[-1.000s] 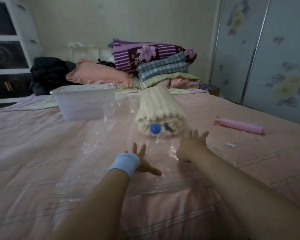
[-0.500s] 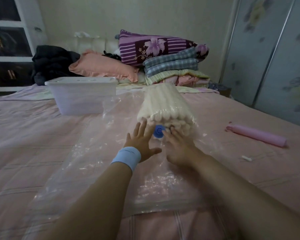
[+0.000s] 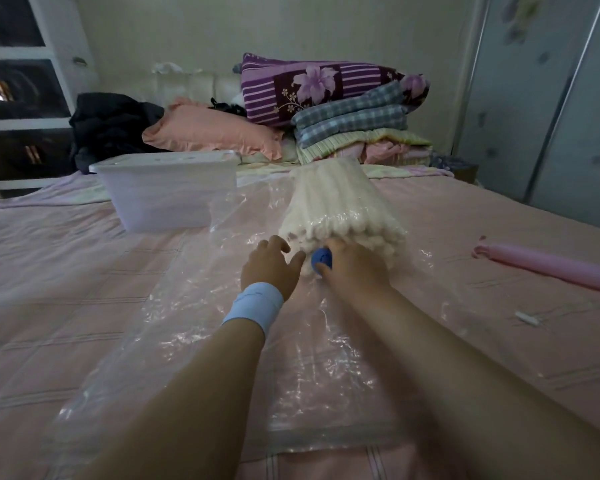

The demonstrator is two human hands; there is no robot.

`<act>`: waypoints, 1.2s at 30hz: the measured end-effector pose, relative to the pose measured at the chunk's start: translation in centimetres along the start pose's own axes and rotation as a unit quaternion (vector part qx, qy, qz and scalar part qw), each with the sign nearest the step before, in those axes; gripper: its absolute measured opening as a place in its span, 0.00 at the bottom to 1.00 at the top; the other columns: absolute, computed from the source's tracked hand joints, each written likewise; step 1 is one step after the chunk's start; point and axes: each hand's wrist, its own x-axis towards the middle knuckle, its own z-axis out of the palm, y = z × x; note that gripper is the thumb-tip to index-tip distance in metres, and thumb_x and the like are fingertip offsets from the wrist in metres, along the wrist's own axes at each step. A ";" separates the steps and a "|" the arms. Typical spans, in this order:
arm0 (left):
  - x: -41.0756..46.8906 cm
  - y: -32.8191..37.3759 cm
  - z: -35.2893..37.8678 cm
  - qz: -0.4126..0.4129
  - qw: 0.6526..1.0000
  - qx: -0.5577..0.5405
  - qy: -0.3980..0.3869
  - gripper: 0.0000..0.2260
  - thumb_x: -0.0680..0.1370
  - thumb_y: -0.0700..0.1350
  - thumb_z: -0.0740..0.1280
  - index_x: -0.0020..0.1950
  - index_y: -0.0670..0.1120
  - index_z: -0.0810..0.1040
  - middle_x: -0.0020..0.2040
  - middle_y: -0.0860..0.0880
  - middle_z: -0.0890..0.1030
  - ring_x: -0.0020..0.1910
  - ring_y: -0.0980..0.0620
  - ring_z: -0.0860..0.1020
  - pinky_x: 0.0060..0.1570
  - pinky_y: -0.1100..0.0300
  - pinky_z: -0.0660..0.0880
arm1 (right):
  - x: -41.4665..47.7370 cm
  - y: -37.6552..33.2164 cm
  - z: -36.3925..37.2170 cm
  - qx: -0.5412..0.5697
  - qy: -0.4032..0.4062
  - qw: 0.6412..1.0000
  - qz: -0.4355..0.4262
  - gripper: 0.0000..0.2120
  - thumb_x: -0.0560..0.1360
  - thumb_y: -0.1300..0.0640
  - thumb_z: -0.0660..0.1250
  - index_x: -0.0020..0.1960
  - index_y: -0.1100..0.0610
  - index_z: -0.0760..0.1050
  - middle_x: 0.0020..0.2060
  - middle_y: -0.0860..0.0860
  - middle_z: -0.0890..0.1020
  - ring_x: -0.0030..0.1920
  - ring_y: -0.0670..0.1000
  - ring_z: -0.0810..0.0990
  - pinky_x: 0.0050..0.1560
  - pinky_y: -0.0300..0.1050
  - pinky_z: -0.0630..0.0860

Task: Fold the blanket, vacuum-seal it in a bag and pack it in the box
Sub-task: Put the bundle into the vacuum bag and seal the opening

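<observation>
Blanket (image 3: 340,206) in bag (image 3: 201,334); hands (image 3: 271,268) (image 3: 355,270) at blue valve (image 3: 321,259).

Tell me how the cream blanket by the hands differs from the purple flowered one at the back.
The cream blanket is plain and ribbed; the purple quilt is striped with a flower print. The cream blanket sits inside the vacuum bag; the purple quilt lies bare on a pile of bedding. The left hand and right hand rest against the cream blanket's near end; nothing touches the purple quilt. Both are bedding on one bed.
</observation>
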 end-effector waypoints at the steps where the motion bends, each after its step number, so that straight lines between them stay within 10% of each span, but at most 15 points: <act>1: 0.0 0.0 0.2 -0.004 1.000 0.002 -0.022 0.14 0.77 0.60 0.63 0.55 0.52 0.73 0.53 0.51 0.77 0.51 0.48 0.76 0.52 0.52 0.75 | 0.1 0.2 0.2 -0.012 -0.001 1.000 0.004 0.19 0.79 0.44 0.64 0.63 0.54 0.73 0.56 0.52 0.80 0.53 0.56 0.81 0.47 0.48 0.76; 8: 0.7 1.5 -0.3 0.026 0.997 -0.070 0.031 0.11 0.77 0.58 0.63 0.47 0.51 0.72 0.43 0.53 0.77 0.42 0.50 0.76 0.43 0.56 0.74 | 0.8 0.9 -0.1 0.028 0.029 0.999 -0.036 0.15 0.80 0.46 0.66 0.57 0.57 0.76 0.50 0.52 0.80 0.48 0.54 0.79 0.43 0.46 0.70; 19: 1.7 2.9 -1.4 0.003 0.979 -0.178 -0.100 0.08 0.77 0.44 0.66 0.38 0.50 0.82 0.38 0.50 0.82 0.37 0.51 0.78 0.37 0.63 0.71 | 0.0 1.0 -0.4 0.170 0.046 0.984 -0.009 0.15 0.79 0.45 0.67 0.57 0.56 0.74 0.44 0.46 0.77 0.43 0.50 0.76 0.40 0.45 0.69; 28: 1.5 2.9 -1.8 0.007 0.980 -0.182 -0.086 0.10 0.77 0.44 0.66 0.36 0.49 0.81 0.36 0.50 0.80 0.34 0.53 0.75 0.32 0.65 0.68 | 0.5 1.5 -0.6 0.145 -0.008 0.985 -0.094 0.11 0.79 0.63 0.63 0.57 0.51 0.74 0.51 0.46 0.71 0.47 0.52 0.76 0.45 0.52 0.77; 33: 1.6 3.0 -1.9 -0.001 0.979 -0.186 -0.083 0.08 0.76 0.43 0.67 0.38 0.49 0.82 0.36 0.53 0.80 0.34 0.57 0.75 0.31 0.67 0.67 | 0.6 1.2 -0.7 0.177 0.060 0.982 0.008 0.17 0.74 0.46 0.73 0.58 0.53 0.77 0.50 0.48 0.78 0.48 0.49 0.78 0.47 0.47 0.78; 36: 1.7 3.1 -2.0 0.003 0.980 -0.184 -0.081 0.08 0.76 0.44 0.67 0.38 0.50 0.82 0.36 0.52 0.81 0.34 0.57 0.75 0.31 0.68 0.66 | 0.9 1.1 -1.0 0.180 0.044 0.983 0.006 0.11 0.75 0.53 0.73 0.57 0.53 0.79 0.50 0.47 0.78 0.48 0.50 0.78 0.47 0.46 0.76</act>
